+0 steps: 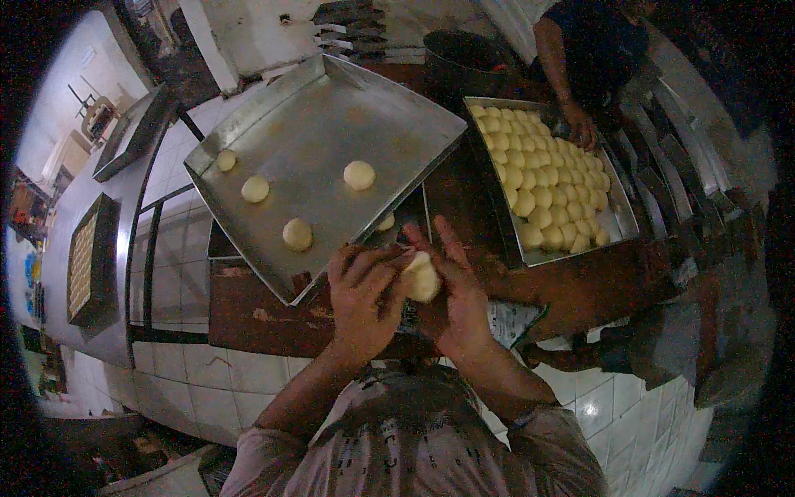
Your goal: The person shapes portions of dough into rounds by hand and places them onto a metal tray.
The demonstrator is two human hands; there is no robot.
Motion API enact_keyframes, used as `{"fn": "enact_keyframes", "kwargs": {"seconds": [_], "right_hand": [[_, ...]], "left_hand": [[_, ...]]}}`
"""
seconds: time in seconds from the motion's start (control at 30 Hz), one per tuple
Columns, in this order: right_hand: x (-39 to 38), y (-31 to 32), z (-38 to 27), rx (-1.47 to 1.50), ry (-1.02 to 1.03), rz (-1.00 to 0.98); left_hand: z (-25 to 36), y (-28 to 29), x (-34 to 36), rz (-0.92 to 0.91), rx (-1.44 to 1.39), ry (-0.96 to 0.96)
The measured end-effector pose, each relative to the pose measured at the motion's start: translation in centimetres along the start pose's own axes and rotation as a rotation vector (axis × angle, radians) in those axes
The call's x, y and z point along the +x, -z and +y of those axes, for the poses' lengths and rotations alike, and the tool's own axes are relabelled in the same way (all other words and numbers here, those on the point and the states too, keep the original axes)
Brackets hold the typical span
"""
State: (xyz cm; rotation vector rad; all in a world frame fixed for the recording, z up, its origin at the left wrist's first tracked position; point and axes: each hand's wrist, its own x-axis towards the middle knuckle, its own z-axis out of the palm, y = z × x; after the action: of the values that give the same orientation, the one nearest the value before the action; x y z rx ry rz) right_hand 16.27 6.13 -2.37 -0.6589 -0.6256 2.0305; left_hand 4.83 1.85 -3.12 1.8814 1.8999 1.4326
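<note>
A lump of pale dough (422,282) is cupped between my two hands at the table's near edge. The fingers of my left hand (368,290) curl against its left side; my right hand (458,302) holds it from the right, with some fingers raised. Just beyond them, a large metal tray (323,124) carries several spaced dough balls (359,175), and part of another ball shows beneath its near edge. To the right, a second tray (617,232) is packed with rows of dough balls (542,196).
A co-worker's hand (580,128) is over the right tray's far end. A dark tub (464,50) stands behind on the wooden table (580,282). At left, a steel table (116,323) bears a filled pan (83,265). Stacked metal pans (662,166) stand far right.
</note>
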Motion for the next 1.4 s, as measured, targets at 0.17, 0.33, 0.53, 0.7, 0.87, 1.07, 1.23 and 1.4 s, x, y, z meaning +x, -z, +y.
{"fn": "enact_keyframes", "kwargs": {"seconds": [0.17, 0.33, 0.53, 0.7, 0.87, 1.07, 1.23, 1.4], "right_hand": [[0.4, 1.1, -0.1, 0.147, 0.038, -0.106], [-0.2, 0.5, 0.4, -0.285, 0.251, -0.073], [0.7, 1.6, -0.4, -0.385, 0.086, -0.012], [1.4, 3.3, -1.0, -0.337, -0.133, -0.08], [1.1, 2.4, -1.1, -0.38, -0.067, -0.135], [1.0, 2.0, -1.0, -0.504, 0.139, -0.025], [1.0, 2.8, -1.5, -0.482, 0.049, -0.057], [1.1, 2.3, -1.6, -0.402, -0.042, -0.101]], "left_hand": [[-0.9, -0.9, -0.3, 0.04, -0.033, -0.055], [-1.8, -0.2, -0.4, 0.053, -0.135, 0.11], [-0.9, 0.1, 0.1, 0.046, -0.107, -0.098], [-0.4, 0.4, 0.4, -0.12, -0.479, 0.217], [-0.9, 0.7, 0.5, -0.136, -0.373, 0.45], [-0.9, -0.5, 0.4, 0.081, -0.204, 0.006], [-1.9, 0.1, 0.8, -0.031, -0.23, -0.016], [-1.4, -0.2, 0.8, -0.061, -0.534, 0.355]]}}
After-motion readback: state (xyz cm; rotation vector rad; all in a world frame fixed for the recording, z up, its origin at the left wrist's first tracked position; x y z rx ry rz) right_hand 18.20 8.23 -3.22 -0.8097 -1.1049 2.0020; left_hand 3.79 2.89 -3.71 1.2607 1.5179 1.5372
